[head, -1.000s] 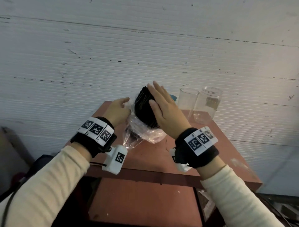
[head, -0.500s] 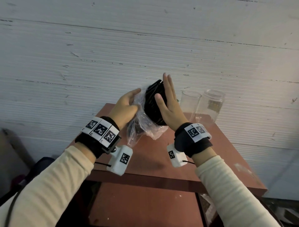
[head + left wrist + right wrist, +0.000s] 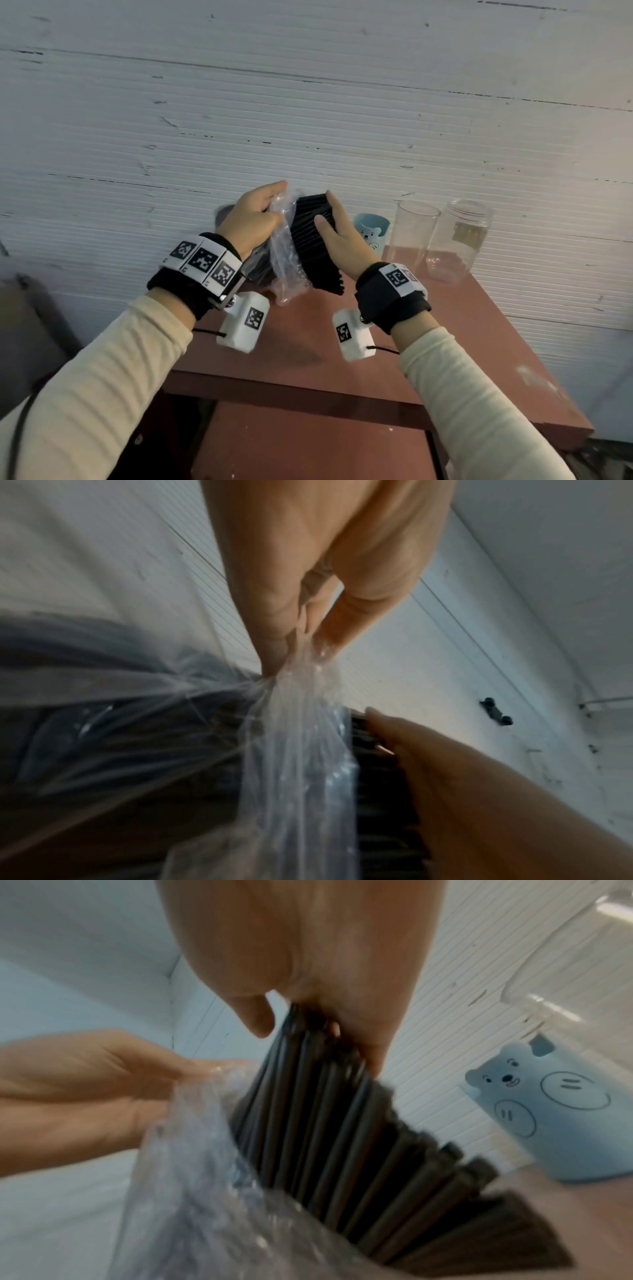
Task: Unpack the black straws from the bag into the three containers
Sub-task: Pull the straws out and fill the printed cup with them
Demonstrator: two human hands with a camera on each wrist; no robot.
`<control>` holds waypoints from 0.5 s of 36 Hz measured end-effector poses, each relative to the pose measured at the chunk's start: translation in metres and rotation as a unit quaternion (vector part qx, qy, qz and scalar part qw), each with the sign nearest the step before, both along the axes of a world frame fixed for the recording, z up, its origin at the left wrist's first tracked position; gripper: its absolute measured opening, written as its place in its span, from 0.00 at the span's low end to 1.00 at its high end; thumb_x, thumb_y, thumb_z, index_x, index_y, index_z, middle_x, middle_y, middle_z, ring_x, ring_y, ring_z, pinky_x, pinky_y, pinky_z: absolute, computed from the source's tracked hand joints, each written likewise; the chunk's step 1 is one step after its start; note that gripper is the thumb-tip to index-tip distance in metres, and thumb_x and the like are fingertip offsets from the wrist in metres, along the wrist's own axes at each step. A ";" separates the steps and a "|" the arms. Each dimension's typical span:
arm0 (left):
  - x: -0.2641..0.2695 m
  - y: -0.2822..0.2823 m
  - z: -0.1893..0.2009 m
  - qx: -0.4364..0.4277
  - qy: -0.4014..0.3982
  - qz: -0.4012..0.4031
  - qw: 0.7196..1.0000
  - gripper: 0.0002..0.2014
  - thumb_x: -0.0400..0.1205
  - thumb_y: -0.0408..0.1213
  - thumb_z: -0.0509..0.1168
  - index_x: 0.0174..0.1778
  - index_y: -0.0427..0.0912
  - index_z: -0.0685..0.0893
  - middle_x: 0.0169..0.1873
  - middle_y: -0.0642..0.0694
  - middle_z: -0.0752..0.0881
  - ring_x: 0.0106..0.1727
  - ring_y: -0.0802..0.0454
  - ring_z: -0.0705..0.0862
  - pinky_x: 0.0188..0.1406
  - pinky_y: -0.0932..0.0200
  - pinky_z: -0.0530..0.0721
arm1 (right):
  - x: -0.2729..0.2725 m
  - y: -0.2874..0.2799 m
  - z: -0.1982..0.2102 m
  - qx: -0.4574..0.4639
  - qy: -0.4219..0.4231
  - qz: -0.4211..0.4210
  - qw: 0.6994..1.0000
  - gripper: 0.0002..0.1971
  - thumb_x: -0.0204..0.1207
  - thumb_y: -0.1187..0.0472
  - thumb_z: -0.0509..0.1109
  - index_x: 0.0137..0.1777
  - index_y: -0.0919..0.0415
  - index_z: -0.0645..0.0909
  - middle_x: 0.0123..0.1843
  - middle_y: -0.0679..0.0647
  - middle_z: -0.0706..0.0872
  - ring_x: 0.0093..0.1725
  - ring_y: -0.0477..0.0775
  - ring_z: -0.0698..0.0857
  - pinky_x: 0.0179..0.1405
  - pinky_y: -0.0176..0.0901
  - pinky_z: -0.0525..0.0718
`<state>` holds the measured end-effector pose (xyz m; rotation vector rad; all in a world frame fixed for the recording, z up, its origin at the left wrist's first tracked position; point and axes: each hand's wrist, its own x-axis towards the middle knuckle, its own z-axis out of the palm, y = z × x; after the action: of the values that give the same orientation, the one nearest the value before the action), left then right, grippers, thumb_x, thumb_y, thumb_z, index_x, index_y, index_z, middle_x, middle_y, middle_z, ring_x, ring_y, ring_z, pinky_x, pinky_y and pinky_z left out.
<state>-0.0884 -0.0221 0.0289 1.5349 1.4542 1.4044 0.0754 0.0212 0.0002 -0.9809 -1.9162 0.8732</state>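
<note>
A thick bundle of black straws (image 3: 310,240) is held up above the table's back edge, most of it out of the clear plastic bag (image 3: 282,253). My right hand (image 3: 328,213) grips the bundle between thumb and fingers, seen close in the right wrist view as straws (image 3: 325,1123) under the hand (image 3: 308,961). My left hand (image 3: 274,205) pinches the bag's crumpled edge (image 3: 301,737) with its fingertips (image 3: 274,653), left of the straws (image 3: 377,777). A blue bear cup (image 3: 371,229), a clear glass (image 3: 412,233) and a clear jar (image 3: 460,240) stand at the back right.
The reddish-brown table (image 3: 308,349) is small, with its front edge near my forearms and a lower shelf beneath. A white ribbed wall (image 3: 308,120) rises directly behind the containers. The blue cup (image 3: 548,1110) stands close to the right of the straws.
Both hands have risen. The left hand has drawn the bag leftward and down off the bundle, so more bare straws show, and the blue cup has come into view behind the right hand.
</note>
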 end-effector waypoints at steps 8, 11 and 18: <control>-0.009 0.001 -0.008 -0.043 0.061 -0.025 0.997 0.30 0.81 0.21 0.61 0.79 0.46 0.72 0.77 0.49 0.74 0.74 0.60 0.70 0.70 0.62 0.71 | 0.014 0.005 -0.006 -0.047 -0.005 -0.004 0.999 0.33 0.86 0.44 0.54 0.86 0.51 0.46 0.87 0.50 0.50 0.85 0.46 0.48 0.85 0.49 0.48; -0.007 0.001 -0.008 -0.045 0.090 -0.037 0.994 0.29 0.81 0.22 0.63 0.78 0.48 0.73 0.75 0.52 0.75 0.73 0.61 0.71 0.72 0.63 0.69 | 0.012 0.005 -0.005 -0.082 -0.006 0.018 0.996 0.33 0.87 0.43 0.51 0.86 0.52 0.45 0.87 0.46 0.47 0.85 0.43 0.47 0.81 0.40 0.45; -0.007 0.000 -0.012 -0.070 0.164 -0.017 0.984 0.27 0.79 0.30 0.66 0.73 0.56 0.77 0.71 0.50 0.78 0.71 0.52 0.77 0.72 0.50 0.77 | 0.004 0.007 -0.014 -0.079 -0.023 0.088 0.993 0.30 0.84 0.35 0.47 0.82 0.47 0.63 0.80 0.45 0.70 0.80 0.41 0.65 0.82 0.47 0.59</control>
<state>-0.0954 -0.0217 0.0171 1.7479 1.6712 1.0382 0.0792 0.0283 -0.0138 -0.9403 -2.0190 1.1274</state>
